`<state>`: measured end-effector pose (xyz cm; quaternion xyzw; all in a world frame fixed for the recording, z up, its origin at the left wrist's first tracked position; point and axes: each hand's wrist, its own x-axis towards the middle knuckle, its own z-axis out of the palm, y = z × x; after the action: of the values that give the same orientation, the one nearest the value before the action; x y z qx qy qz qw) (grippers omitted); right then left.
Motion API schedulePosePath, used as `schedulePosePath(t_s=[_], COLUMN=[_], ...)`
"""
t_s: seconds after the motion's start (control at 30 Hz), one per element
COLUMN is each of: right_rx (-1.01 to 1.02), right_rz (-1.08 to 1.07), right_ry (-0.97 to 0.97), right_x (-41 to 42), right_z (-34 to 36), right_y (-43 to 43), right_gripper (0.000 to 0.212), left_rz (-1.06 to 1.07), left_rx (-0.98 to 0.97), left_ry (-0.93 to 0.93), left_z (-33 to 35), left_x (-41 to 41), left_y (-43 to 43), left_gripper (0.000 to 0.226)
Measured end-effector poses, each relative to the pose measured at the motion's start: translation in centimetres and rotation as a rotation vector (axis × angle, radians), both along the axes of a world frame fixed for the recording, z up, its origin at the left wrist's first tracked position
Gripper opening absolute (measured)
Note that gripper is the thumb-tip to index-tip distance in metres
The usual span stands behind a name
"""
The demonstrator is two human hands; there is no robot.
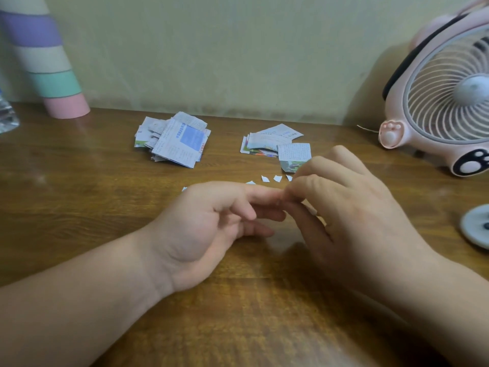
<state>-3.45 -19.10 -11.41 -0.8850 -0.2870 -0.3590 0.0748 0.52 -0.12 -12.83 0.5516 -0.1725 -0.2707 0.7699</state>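
Dense print on the paper cuttings (182,139), too blurred for reading.

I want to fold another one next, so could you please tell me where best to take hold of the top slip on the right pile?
Pinch the slip by its near edge, coming from the front with the right hand, which is closest. That edge sticks out past the pile and bends down, so a thumb should slip under; the far edge seems to lie flat.
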Motion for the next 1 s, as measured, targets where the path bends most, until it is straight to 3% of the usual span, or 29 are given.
schedulePosePath(t_s=[0.27,0.43,0.57,0.63,0.77,0.8,1.0], right_rx=[0.031,0.049,0.149,0.288,1.07,1.18,1.497], right_rz=[0.004,0.047,0.114,0.139,0.13,0.125,0.223], right_ry=[0.025,0.04,0.095,0.181,0.655,0.737,1.049], right_x=[-0.3,-0.2,-0.6,-1.2,-1.7,-1.6,-2.0], right_z=[0.2,0.0,0.1,-0.2,-0.4,-0.4,1.0], right_y=[0.4,0.3,0.1,0.1,0.0,-0.1,0.9], right_gripper=[0.015,0.015,0.011,0.008,0.012,0.013,0.018], left_rz=[-0.215,-0.098,0.104,0.155,0.184,0.2,0.237], left_rx=[-0.112,-0.089,-0.126,-0.145,-0.062,-0.056,-0.037], left_ry=[0.192,0.196,0.266,0.243,0.103,0.091,0.006], left_z=[0.5,0.3,0.2,0.4,0.3,0.2,0.3], left_x=[0.9,0.6,0.8,0.6,-0.2,-0.3,-0.1], left_y=[0.5,-0.3,-0.2,0.0,-0.5,-0.6,-0.5], left_gripper=[0.061,0.027,0.021,0.017,0.006,0.006,0.02])
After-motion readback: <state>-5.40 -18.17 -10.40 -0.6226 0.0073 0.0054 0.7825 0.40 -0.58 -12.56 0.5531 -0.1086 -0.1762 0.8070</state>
